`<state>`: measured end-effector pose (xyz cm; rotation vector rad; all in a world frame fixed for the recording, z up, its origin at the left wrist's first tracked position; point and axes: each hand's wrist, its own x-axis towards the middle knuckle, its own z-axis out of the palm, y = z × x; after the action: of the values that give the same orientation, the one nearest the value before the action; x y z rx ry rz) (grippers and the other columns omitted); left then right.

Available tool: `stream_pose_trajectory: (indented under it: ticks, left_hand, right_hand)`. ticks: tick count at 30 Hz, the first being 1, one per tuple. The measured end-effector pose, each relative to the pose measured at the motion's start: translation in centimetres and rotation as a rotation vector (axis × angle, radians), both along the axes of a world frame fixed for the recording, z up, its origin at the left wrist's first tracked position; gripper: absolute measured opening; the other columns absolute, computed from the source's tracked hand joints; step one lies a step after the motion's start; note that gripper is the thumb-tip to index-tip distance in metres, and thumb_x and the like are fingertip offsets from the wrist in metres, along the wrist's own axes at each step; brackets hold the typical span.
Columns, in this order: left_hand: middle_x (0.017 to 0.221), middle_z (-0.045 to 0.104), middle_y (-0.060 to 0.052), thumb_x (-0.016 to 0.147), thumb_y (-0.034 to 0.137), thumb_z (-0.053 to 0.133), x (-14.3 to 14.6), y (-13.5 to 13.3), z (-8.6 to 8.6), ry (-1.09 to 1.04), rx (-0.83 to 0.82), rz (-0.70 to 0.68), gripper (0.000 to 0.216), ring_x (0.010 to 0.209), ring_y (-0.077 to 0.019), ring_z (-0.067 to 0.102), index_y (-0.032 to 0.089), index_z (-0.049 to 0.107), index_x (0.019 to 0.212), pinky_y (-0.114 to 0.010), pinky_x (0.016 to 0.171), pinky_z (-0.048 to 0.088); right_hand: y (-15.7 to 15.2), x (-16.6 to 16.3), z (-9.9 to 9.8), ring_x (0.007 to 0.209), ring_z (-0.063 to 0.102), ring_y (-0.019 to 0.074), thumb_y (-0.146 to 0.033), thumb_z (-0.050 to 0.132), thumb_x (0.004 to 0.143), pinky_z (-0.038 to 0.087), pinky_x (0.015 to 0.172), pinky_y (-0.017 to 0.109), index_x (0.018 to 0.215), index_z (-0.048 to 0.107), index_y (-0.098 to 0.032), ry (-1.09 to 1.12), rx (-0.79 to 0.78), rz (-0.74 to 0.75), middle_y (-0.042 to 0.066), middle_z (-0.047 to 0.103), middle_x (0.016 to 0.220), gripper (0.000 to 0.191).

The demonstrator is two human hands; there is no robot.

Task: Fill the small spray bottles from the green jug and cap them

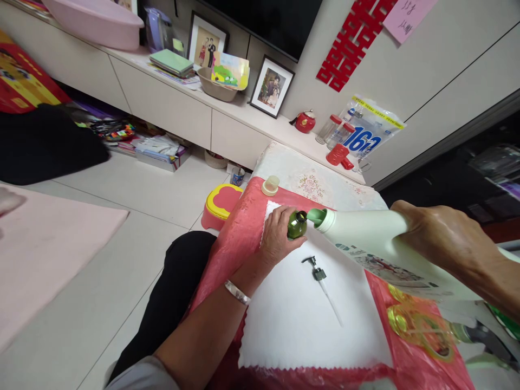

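My left hand (278, 235) is wrapped round a small green bottle (297, 225), whose black-rimmed mouth is uncapped. My right hand (430, 230) grips a large pale green detergent jug (365, 230) by its handle. The jug is tilted nearly level, its green spout (316, 216) close to the bottle's mouth. Whether liquid flows between them I cannot tell. A black pump head (319, 272) with a long clear tube lies on the white mat (309, 330). Beyond my left hand, a pale cap (270, 186) rests on the red table cover (254, 203).
Yellow-tinted spray bottles (422, 325) lie at the table's right side, under the jug. A pink-and-yellow stool (223, 203) stands on the floor to the left. Along the wall, a low cabinet (162, 103) carries picture frames, a basket and glass jars.
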<state>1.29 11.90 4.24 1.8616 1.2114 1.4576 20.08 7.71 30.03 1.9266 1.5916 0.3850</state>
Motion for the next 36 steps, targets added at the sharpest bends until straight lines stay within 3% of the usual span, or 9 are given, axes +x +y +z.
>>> stream_pose_trajectory:
  ticks: [36]
  left_hand:
    - [0.135,0.055,-0.013,0.067,0.025,0.085,0.0,-0.1,0.1,-0.001,-0.015,-0.006,0.078,0.128,-0.0331,0.055,0.024,0.047,0.135,-0.049,0.108,0.046]
  right_hand:
    - [0.0,-1.2,0.9,0.067,0.062,0.027,-0.029,0.049,0.078,0.033,0.053,0.032,0.092,0.051,-0.028,-0.03,-0.014,-0.034,0.007,0.059,0.074,0.014]
